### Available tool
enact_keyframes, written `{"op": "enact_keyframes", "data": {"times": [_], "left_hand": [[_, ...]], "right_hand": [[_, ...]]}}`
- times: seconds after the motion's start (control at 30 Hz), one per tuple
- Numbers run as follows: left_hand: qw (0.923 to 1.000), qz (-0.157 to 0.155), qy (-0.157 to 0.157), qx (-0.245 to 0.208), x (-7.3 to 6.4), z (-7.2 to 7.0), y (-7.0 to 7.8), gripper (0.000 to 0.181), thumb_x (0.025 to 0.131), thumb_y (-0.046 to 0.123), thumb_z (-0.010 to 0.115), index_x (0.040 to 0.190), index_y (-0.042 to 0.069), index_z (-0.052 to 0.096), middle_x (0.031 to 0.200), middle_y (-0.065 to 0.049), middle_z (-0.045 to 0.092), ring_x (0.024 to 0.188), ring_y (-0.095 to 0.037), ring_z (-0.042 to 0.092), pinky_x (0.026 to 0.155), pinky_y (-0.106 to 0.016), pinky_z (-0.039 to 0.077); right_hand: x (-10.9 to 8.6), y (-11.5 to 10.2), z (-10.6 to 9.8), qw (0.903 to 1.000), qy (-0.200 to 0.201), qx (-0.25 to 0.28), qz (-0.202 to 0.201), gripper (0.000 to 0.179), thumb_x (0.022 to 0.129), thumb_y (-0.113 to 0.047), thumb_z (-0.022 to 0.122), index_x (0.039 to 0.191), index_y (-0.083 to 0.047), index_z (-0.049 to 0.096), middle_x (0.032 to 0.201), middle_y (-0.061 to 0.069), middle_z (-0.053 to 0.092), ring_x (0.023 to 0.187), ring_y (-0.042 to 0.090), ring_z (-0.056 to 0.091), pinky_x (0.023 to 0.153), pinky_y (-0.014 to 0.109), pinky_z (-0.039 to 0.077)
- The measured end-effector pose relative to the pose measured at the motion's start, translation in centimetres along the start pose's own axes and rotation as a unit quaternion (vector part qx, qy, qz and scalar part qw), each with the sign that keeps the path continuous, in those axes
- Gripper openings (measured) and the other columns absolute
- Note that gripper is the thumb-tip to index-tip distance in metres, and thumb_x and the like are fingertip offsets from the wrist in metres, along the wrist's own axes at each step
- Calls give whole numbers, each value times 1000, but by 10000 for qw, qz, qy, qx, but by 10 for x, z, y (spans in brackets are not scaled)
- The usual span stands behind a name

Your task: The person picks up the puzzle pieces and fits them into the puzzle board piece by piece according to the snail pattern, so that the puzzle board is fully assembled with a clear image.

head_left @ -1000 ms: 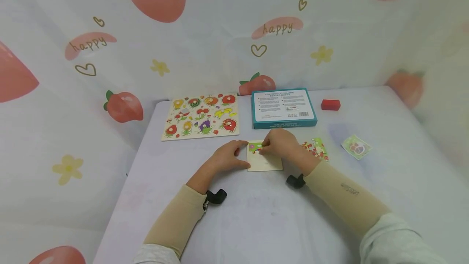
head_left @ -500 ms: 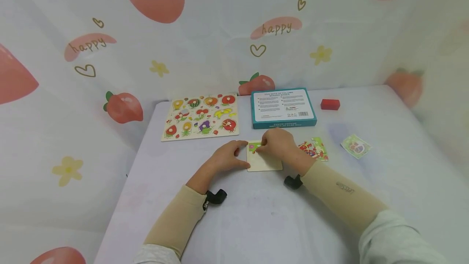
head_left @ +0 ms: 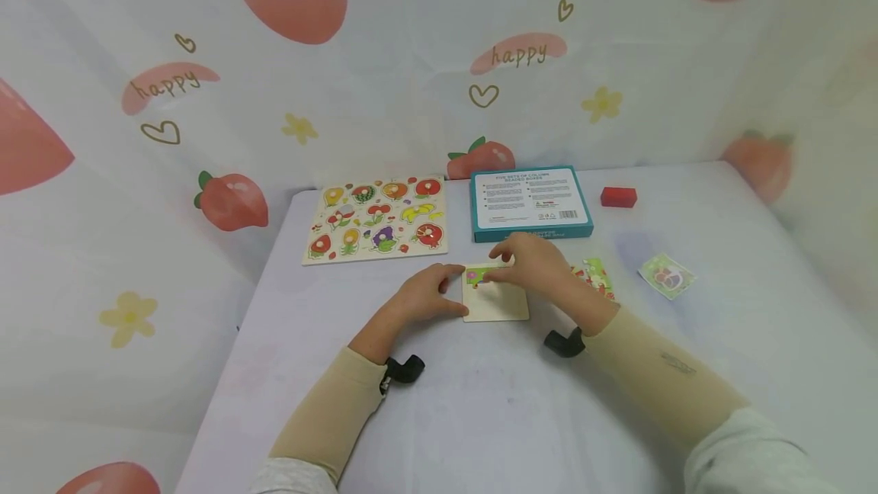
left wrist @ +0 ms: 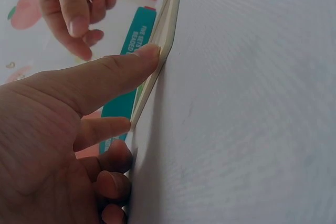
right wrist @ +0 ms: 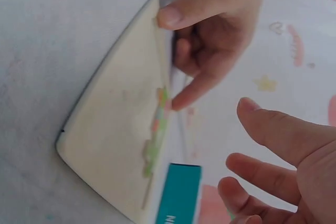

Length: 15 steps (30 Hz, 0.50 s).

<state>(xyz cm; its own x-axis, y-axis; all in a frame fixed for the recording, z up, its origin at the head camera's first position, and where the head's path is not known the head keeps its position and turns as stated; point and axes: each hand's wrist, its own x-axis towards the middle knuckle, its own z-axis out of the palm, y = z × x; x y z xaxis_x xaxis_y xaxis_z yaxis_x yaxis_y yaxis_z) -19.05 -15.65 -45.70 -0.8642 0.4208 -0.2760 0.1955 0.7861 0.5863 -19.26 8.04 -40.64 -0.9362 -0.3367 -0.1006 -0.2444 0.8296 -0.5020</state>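
A square pale wooden puzzle tray (head_left: 495,309) lies on the table. My left hand (head_left: 421,294) holds its left side, thumb at the near corner and index finger at the far corner. Green puzzle pieces (head_left: 473,275) sit along the tray's far edge, also seen as a green strip (right wrist: 152,153) in the right wrist view. Over the tray hovers my right hand (head_left: 533,264), thumb and fingers parted with nothing between them. To its right lie more colourful puzzle pieces (head_left: 595,274), partly hidden by the right wrist.
Behind the tray stand a fruit knob puzzle board (head_left: 370,250) at left and a teal-edged box (head_left: 531,200). A red block (head_left: 618,197) is at the back right. A small picture card (head_left: 668,275) lies on the right of the table.
The right hand's fingers were together on a puzzle piece at the tray's far edge; now they have parted and lifted off it. The left hand stays put.
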Motion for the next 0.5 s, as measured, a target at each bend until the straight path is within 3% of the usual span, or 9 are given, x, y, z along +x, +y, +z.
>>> {"op": "enact_keyframes", "data": {"times": [0.5], "left_hand": [[10000, -88, 7, -25, 0, 1, 0, 81, 82, 41, 87, 152, 22, 51, 96, -6, 50, 92, -20, 49, 71, -35, 38]], "right_hand": [[-33, 7, -29, 9966, 606, -246, -501, 48, 84, -40, 85, 122, -12, 75, 105, 9, 68, 93, 26, 61, 76, 39, 51]]}}
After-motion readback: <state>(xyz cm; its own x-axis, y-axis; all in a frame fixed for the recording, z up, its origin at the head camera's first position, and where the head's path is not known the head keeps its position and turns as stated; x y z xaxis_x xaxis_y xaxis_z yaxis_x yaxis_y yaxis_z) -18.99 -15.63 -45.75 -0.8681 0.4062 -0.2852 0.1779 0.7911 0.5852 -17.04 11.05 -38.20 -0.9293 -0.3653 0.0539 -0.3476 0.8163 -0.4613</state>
